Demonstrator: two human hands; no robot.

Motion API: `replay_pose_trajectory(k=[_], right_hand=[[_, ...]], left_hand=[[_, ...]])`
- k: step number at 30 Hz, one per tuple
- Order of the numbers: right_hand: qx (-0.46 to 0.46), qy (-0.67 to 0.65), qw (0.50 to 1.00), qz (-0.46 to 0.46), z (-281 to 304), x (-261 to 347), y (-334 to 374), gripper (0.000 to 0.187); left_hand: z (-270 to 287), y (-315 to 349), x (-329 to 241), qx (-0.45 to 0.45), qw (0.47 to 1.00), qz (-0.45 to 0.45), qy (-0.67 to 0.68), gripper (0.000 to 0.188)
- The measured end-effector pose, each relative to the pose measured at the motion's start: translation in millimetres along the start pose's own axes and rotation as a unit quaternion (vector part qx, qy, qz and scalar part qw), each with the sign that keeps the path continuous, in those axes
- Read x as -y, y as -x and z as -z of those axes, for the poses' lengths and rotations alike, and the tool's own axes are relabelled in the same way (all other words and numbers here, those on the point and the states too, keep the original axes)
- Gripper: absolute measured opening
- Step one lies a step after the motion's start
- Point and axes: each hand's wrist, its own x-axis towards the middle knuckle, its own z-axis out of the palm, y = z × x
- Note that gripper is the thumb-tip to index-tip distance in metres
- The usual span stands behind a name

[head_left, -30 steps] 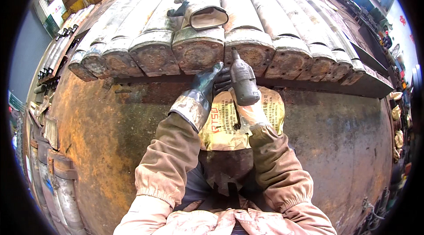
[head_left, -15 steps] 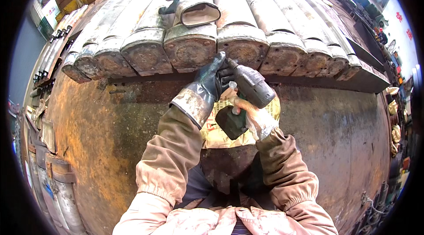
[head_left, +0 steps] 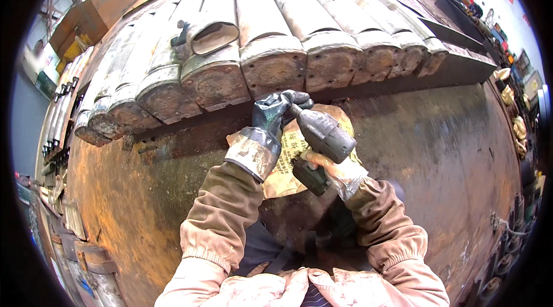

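Note:
A dark cordless impact driver (head_left: 325,134) is in my right hand (head_left: 337,170), which wears a thin pale glove and wraps around the grip. Its nose points up and left, toward my left hand (head_left: 272,114). That hand wears a dark coated glove with a stained pale cuff, and its fingers curl closed right at the driver's tip. Whatever they pinch is hidden. Just beyond the hands stands a row of grey metal cylinders with rusty, bolt-holed end plates (head_left: 273,70). Below the hands lies a crumpled yellowish printed sack (head_left: 282,177).
An empty glove (head_left: 214,37) rests on the cylinders, its cuff facing me. Under everything spreads a rusty steel plate (head_left: 150,191). A dark steel beam (head_left: 415,82) runs beneath the row. More cylinders (head_left: 95,266) lie at the lower left, and rods (head_left: 57,111) are racked at the far left.
The view has shifted, so the cylinder row appears tilted and farther left. My left fingers, stretched toward an end plate before, are now curled at the driver's tip, away from the plates.

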Motion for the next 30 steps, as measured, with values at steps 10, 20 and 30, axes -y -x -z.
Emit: replay_pose_trajectory(k=[10,20,30], right_hand=[[0.003,-0.084,0.996,-0.013,32,-13,21,0.036],[0.033,-0.181,0.983,-0.010,41,-23,22,0.038],[0.046,-0.213,0.976,-0.004,41,-26,15,0.039]], left_hand=[[-26,-3,30,-0.033,0.999,0.000,0.011,0.025],[-41,-9,39,-0.128,0.961,0.126,0.210,0.025],[-21,-22,48,-0.094,0.953,0.162,0.239,0.033]])
